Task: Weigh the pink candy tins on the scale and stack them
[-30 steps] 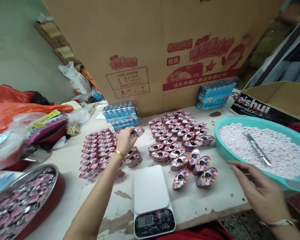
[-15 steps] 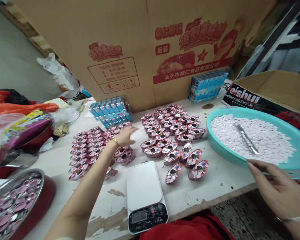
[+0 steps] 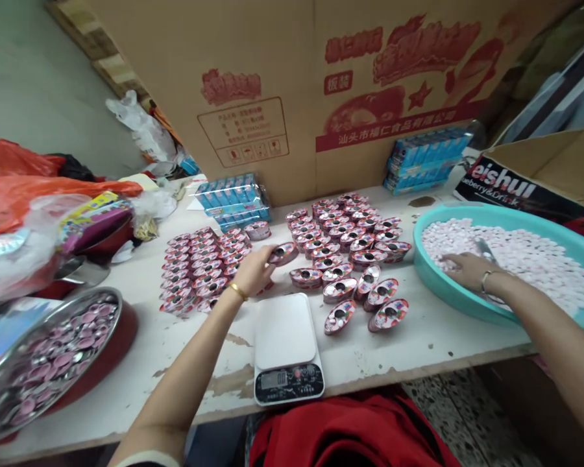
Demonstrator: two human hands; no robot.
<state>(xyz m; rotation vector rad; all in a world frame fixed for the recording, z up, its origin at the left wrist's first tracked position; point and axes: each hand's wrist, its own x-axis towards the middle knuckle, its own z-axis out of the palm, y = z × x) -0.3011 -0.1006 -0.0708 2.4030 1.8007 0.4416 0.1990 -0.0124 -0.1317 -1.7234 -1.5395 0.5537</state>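
My left hand (image 3: 257,271) is closed on the end of a small eye-shaped pack (image 3: 284,253), pink and red printed with a dark round middle, and holds it above the table. Similar packs stand in rows to the left (image 3: 178,266) and right (image 3: 343,233) of that hand. Below it lies a white kitchen scale (image 3: 286,334), its pan bare and its display lit. My right hand (image 3: 470,269) reaches down into a turquoise basin (image 3: 433,285) of small white-pink tablets (image 3: 540,259). Its fingers are drawn together at the tablets; their grip is unclear. A metal scoop (image 3: 485,249) lies partly hidden behind it.
A big cardboard carton (image 3: 296,168) walls off the back, with blue wrapped packs (image 3: 233,198) before it. A steel-rimmed red bowl of pink spoons (image 3: 121,324) stands at left, near plastic bags (image 3: 24,188). A printed open box (image 3: 496,185) sits behind the basin.
My left hand, open and unladen before, has moved right and grips a pack. My right hand went from the basin's near rim into the tablets. The view has shifted slightly.
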